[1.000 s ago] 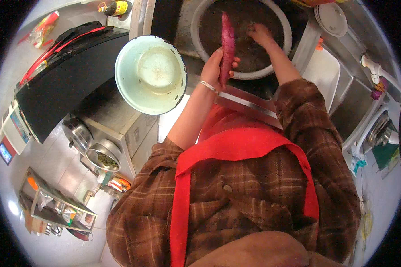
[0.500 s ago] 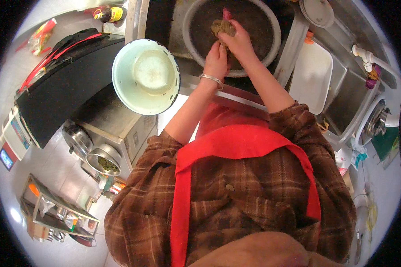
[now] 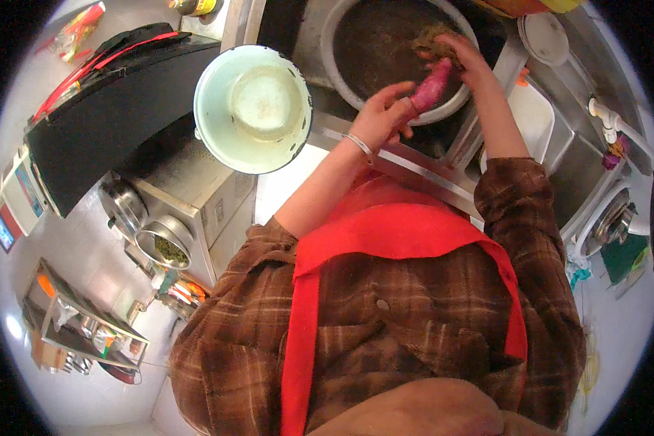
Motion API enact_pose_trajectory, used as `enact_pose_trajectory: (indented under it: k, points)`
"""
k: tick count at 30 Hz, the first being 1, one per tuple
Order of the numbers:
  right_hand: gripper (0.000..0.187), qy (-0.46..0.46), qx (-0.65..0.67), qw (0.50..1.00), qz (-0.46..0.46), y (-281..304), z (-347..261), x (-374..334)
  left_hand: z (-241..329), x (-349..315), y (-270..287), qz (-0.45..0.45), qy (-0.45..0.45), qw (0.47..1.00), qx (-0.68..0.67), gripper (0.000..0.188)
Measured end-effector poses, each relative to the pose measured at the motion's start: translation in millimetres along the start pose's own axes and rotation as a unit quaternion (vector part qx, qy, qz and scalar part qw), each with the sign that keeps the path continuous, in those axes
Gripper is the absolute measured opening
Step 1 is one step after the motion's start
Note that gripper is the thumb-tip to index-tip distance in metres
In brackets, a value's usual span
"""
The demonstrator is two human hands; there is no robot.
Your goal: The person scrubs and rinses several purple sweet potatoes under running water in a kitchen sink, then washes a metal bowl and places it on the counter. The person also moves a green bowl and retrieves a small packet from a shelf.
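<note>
A reddish-purple sweet potato slants above the near right rim of a large round basin holding dark, murky water. Its near end is in my left hand, thumb and fingers around it. My right hand grips a tan, fibrous scrubber just beyond the sweet potato's far end, over the water. Part of the scrubber is hidden behind my fingers.
Left of the basin stands a pale green enamel bowl with a chipped dark rim. A white tray lies to the right, beside a steel sink with a tap. Metal pots sit lower left.
Both hands have moved apart and to the right in the picture. More of the sweet potato now shows, in the left hand, with the scrubber in the right. The whole view has shifted slightly.
</note>
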State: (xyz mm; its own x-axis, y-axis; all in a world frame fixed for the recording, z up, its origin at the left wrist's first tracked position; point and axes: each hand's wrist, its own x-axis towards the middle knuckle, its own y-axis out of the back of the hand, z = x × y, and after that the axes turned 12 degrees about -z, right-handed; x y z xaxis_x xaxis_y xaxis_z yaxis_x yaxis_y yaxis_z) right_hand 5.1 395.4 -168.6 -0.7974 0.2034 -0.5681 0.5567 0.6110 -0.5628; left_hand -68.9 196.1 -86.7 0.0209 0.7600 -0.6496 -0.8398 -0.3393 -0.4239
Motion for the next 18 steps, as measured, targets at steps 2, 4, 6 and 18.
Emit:
enact_pose_trajectory:
  k: [2,4,6,18]
  points:
    - [0.024,-0.028,0.001,0.998,0.048,16.2,-1.0,-4.0,15.5,-4.9,9.8,-0.034,-0.010,0.981,-0.188,0.046]
    - [0.024,-0.033,0.026,0.994,0.097,17.1,-2.5,-6.8,28.9,-9.5,13.2,-0.079,-0.059,0.935,-0.342,0.052]
    - [0.025,-0.020,0.080,0.986,0.147,-5.5,-1.9,-15.8,34.3,-13.9,11.3,-0.130,-0.142,0.868,-0.457,0.060]
    - [0.042,0.010,-0.494,0.866,0.082,1.0,65.3,12.4,2.0,51.5,13.8,0.153,-0.148,0.958,-0.194,0.030]
